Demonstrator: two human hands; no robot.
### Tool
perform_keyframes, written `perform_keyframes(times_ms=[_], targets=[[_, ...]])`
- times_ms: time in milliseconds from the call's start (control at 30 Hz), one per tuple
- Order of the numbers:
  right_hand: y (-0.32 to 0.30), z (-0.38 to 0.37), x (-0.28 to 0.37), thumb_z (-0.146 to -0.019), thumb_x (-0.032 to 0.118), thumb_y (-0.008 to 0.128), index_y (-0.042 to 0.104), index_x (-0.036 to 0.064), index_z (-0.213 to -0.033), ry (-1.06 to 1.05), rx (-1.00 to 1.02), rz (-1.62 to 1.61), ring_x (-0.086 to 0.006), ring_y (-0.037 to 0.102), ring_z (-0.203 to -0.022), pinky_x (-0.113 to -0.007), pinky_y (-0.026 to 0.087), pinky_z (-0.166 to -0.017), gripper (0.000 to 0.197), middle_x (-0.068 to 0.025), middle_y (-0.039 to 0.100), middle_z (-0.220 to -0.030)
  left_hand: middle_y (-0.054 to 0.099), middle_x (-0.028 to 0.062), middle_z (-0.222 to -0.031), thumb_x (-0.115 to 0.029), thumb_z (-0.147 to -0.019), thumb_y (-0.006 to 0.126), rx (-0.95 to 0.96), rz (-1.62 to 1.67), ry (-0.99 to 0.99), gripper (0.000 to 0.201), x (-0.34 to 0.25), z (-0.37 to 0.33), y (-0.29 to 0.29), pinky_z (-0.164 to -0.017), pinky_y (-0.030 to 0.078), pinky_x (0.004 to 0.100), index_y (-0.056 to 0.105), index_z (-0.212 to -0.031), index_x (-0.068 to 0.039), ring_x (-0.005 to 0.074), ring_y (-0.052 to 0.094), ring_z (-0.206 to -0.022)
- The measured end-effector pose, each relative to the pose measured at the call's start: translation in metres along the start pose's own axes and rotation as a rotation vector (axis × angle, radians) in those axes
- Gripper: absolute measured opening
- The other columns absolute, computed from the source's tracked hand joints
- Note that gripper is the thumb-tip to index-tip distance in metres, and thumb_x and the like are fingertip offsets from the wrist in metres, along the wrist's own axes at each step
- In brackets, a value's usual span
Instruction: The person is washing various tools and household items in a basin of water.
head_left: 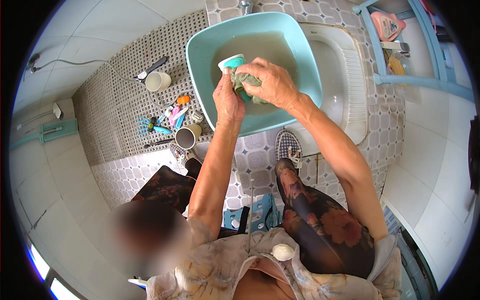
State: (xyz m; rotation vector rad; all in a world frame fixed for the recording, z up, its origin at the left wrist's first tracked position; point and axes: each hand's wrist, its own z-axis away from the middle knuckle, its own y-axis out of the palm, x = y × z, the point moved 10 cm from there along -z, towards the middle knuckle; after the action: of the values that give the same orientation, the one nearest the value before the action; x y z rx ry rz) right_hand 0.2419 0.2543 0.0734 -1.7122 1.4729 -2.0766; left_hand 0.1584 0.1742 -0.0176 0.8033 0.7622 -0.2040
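Left hand: your left hand [228,100] grips a small teal cup with a white rim [232,62], thumb and fingers wrapped round its body, holding it tilted above the water.
Right hand: your right hand [270,80] has its fingers curled and clamped on a greenish cloth [246,81], pressed against the side of the cup.
Cup position: over the near middle of the teal basin [200,55], clear of its rim.
Basin: square with rounded corners, filled with cloudy water, resting on the tiled floor beside a white squat toilet pan [345,80].
Tap: a metal tap [245,6] stands just behind the basin's far edge.
Floor items, left of basin: a white mug [158,81], a dark mug [188,136] lying on its side, and a loose group of toothbrushes and small tubes [170,117] between them, all on a perforated mat [130,100].
Shelf: a pale blue rack [380,50] at upper right carries a pink bottle [387,25].
Posture: you sit low, a checked shoe [288,146] touching the basin's near side.
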Motion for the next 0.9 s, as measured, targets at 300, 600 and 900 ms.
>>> perform_keyframes(times_ms=[300,600,900], targets=[[0.032,0.019,0.000,-0.072,0.013,0.071,0.070,0.0242,-0.100,-0.122,0.151,-0.029,-0.0246,0.063,-0.081,-0.038,0.055,-0.073,0.030,-0.0020,0.057,-0.093,0.063,0.0157,-0.110,-0.042,-0.102,0.044,-0.038,-0.015,-0.109,0.049,0.000,-0.008,-0.011,-0.087,0.054,0.0384,0.050,-0.128,-0.001,0.0240,0.063,-0.095],[0.049,0.033,-0.032,-0.072,0.014,0.072,0.069,0.0215,-0.103,-0.168,0.498,0.118,-0.0275,0.062,-0.086,-0.039,0.053,-0.077,0.032,-0.0063,0.059,-0.091,0.064,0.0142,-0.104,-0.045,-0.101,0.045,0.026,0.145,-0.043,0.053,-0.011,-0.019,-0.015,-0.078,0.055,0.0353,0.049,-0.127,0.001,0.0203,0.063,-0.088],[0.008,0.019,-0.074,-0.081,0.016,0.068,0.062,0.0107,-0.112,0.137,0.087,-0.130,-0.0268,0.063,-0.098,-0.037,0.050,-0.088,0.032,-0.0113,0.064,-0.104,0.061,0.0114,-0.109,-0.043,-0.098,0.053,0.046,0.243,-0.090,0.048,-0.031,-0.023,0.007,-0.087,0.054,0.0406,0.050,-0.127,-0.006,0.0214,0.060,-0.095]])
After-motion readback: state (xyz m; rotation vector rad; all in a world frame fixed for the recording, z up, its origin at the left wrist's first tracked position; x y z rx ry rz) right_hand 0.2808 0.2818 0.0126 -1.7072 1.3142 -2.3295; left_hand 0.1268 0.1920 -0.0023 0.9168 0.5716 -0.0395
